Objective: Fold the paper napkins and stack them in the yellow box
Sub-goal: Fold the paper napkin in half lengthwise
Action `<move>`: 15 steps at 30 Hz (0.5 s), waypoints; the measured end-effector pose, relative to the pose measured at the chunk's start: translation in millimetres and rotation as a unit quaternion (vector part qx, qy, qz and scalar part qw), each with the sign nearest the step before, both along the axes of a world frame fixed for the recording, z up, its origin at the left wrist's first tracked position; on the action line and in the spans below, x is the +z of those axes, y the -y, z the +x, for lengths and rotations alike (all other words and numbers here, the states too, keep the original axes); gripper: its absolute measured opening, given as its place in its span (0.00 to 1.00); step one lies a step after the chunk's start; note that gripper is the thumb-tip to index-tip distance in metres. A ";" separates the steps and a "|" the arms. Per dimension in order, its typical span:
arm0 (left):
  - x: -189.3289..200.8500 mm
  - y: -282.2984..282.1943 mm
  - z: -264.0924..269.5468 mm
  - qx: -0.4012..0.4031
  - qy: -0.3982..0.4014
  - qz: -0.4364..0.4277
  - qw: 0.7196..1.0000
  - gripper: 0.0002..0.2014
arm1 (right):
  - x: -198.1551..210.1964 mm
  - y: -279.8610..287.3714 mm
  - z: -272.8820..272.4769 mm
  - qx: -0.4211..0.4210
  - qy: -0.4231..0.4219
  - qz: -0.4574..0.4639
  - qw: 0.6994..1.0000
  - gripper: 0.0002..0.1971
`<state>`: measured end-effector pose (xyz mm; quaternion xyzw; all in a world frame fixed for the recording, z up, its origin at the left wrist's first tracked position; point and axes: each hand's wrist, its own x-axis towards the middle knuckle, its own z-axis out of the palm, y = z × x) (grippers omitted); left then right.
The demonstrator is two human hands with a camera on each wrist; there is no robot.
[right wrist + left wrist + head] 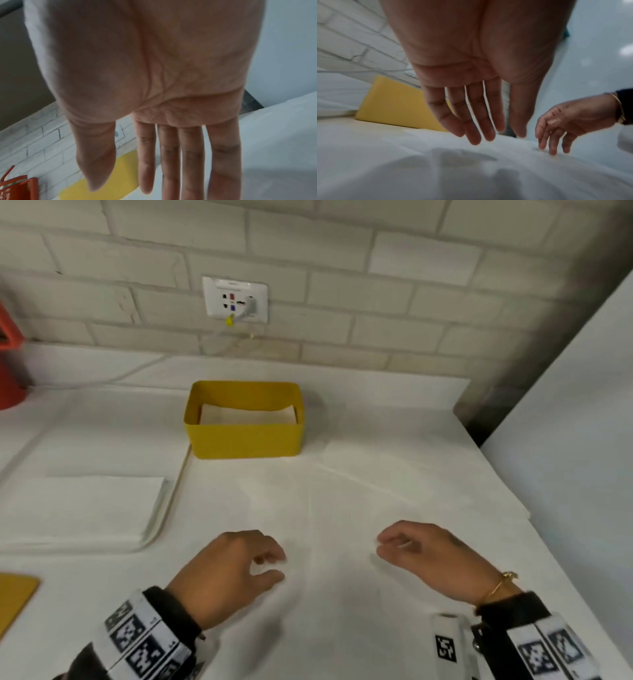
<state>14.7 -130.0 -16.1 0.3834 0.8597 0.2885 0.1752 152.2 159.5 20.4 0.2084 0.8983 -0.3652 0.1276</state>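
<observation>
White-painted brick backs the counter (394, 422), which is covered in white sheeting and carries a wall socket (235, 300) above it. Only the head view shows the whole layout: the yellow box (245, 419) stands toward the back of the counter, upright and open-topped, with a stack of folded napkins (246, 414) lying flat inside, below the rim. To the left, a tray (161, 529) holds a pile of flat napkins (82, 505), and an unfolded napkin (342, 508) lies spread on the counter in front of the box, between it and the hands. The left hand (233, 573) and right hand (435, 556) hover over the near edge of that sheet, well apart from each other. The wrist views add what the head view blurs: the left hand (471, 81) has its grip spread, fingers straight and slightly parted, holding nothing, with the box side (397, 104) just behind; the right hand (145, 81) likewise shows a spread grip, palm bare. From the left wrist, the right hand's fingertips (553, 152) appear to reach the white sheet. A red object (8, 361) sits at the far left.
</observation>
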 end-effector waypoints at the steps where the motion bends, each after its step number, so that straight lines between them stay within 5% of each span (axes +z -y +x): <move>1: -3.8 -3.4 11.6 -0.016 -0.002 -0.013 1.000 0.10 | -3.7 -3.1 11.7 -0.006 -0.001 -0.004 1.000 0.11; 9: -7.9 -46.0 73.0 -0.037 -0.046 -0.124 0.991 0.33 | -24.2 -10.0 59.1 0.036 -0.019 -0.008 0.999 0.12; 15: -13.6 -51.3 69.3 0.034 -0.089 -0.169 0.981 0.10 | -27.8 -6.9 61.3 0.072 -0.035 -0.015 0.997 0.14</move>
